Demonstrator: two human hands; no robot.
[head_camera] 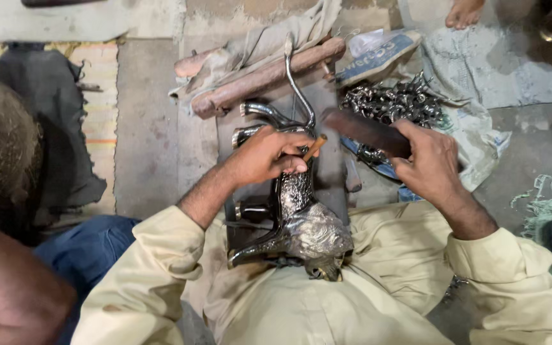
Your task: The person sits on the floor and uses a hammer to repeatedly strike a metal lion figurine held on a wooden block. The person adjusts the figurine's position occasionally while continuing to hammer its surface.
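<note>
A silvery metal animal figure (306, 220) with long curved horns lies on a dark work block (327, 115) in front of my lap, head toward me. My left hand (266, 155) rests on the figure's body and pinches a thin orange-brown punch (314, 147) against the metal. My right hand (430, 163) is raised to the right of it and grips a dark flat mallet (365, 131), whose head points left above the punch.
A wooden log (269, 75) wrapped in cloth lies behind the block. A heap of small shiny metal parts (394, 102) sits on sacking at the right. Another person's arm (14, 281) and head are at the left. A bare foot (464, 13) shows at the top.
</note>
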